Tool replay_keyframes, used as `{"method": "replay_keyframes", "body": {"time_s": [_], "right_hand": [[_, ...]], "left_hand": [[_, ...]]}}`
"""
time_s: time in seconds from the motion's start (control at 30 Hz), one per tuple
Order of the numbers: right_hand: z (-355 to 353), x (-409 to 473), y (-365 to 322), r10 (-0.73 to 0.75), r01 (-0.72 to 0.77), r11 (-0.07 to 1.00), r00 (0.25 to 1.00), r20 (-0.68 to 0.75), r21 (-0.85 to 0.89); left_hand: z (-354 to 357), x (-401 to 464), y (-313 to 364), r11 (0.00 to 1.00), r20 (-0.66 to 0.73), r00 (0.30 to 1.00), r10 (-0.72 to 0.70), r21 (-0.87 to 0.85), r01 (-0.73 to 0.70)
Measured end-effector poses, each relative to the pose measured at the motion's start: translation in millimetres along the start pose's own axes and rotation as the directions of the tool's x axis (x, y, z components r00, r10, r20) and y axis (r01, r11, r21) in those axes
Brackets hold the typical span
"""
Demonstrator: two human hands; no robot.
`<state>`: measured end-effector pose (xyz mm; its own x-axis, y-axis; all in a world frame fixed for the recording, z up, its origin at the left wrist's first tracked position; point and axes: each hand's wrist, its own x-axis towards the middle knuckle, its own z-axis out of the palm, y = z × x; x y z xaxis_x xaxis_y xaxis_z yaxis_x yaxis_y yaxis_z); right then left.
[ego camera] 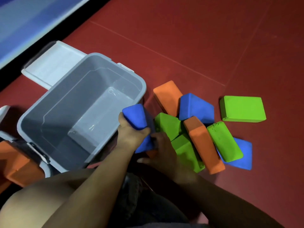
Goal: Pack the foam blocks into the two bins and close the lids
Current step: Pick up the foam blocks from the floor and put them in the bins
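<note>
Blue block in hand beside the open bin

We see the left hand [131, 134] curled around a blue foam block [136, 116] just beside the grey bin [29, 122]; the right hand [162, 150] seems to grip another blue block [144, 146], its fingers partly hidden.

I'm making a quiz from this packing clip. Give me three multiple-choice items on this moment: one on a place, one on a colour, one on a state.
1. Where does the lone green block lie?
A. in the bin
B. on the floor, apart from the pile
C. on the lid

2. What colour is the block in the left hand?
A. blue
B. orange
C. green

3. The grey bin in the middle is:
A. lidded
B. full
C. open and empty

Key: 1 B, it sits alone on the red floor; 2 A, the fingers curl round a blue block; 3 C, its bare bottom shows.
</note>
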<state>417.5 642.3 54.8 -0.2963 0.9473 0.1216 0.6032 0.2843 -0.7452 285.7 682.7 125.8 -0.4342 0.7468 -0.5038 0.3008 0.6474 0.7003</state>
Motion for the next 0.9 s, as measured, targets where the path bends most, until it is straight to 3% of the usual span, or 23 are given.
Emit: {"method": "replay_keyframes", "body": {"time_s": [0.07, 0.1, 0.13, 0.17, 0.23, 0.3, 0.37, 0.43, 0.5, 0.63, 0.73, 0.9], "right_hand": [[-20.9, -2.4, 18.9, -0.038, 0.055, 0.984, 0.994, 0.105, -0.168], [-31.6, -0.8, 30.4, 0.004, 0.012, 0.952, 0.999, 0.050, -0.306], [-43.1, 3.3, 40.3, 0.116, -0.130, 0.902, 0.992, -0.058, -0.411], [-56.0, 9.5, 48.4, 0.282, -0.317, 0.831, 0.948, -0.146, -0.458], [-77.0, 20.3, 67.7, 0.602, -0.585, 0.644, 0.785, -0.145, -0.492], [-86.2, 23.3, 86.1, 0.733, -0.588, 0.532, 0.681, -0.017, -0.608], [-81.6, 18.6, 99.5, 0.726, -0.491, 0.514, 0.685, 0.053, -0.704], [-71.9, 14.8, 104.4, 0.687, -0.462, 0.517, 0.726, 0.028, -0.721], [-67.7, 17.0, 102.7, 0.656, -0.535, 0.542, 0.752, -0.072, -0.647], [-76.0, 28.2, 86.1, 0.695, -0.706, 0.568, 0.687, -0.212, -0.424], [-90.1, 43.4, 63.4, 0.596, -0.669, 0.662, 0.743, -0.303, -0.339], [-104.8, 75.8, 9.3, 0.418, -0.502, 0.834, 0.845, -0.333, -0.227]], "left_hand": [[-5.4, -3.8, -8.0, 0.999, -0.012, 0.999, 0.030, 0.031, -0.029], [-7.9, -5.6, -9.7, 0.999, -0.022, 0.999, 0.026, 0.022, -0.026], [-10.0, -6.7, -10.2, 1.000, -0.030, 0.999, 0.021, 0.008, -0.021], [-11.5, -7.8, -9.6, 1.000, -0.033, 0.999, 0.025, -0.004, -0.025], [-12.2, -9.9, -8.2, 0.998, -0.033, 0.998, 0.056, -0.013, -0.056], [-11.9, -13.0, -5.5, 0.997, -0.028, 0.997, 0.078, -0.024, -0.079], [-10.4, -16.6, -2.6, 0.996, -0.014, 0.996, 0.084, -0.037, -0.084], [-9.2, -20.3, -0.4, 0.995, -0.003, 0.996, 0.085, -0.046, -0.085], [-9.6, -23.1, 2.3, 0.992, -0.001, 0.994, 0.109, -0.057, -0.109], [-14.1, -29.3, 8.1, 0.987, -0.030, 0.991, 0.131, -0.092, -0.134], [-19.0, -31.6, 16.0, 0.981, -0.060, 0.988, 0.143, -0.128, -0.149], [-34.5, -37.1, 37.5, 0.955, -0.115, 0.975, 0.190, -0.208, -0.210]]}}
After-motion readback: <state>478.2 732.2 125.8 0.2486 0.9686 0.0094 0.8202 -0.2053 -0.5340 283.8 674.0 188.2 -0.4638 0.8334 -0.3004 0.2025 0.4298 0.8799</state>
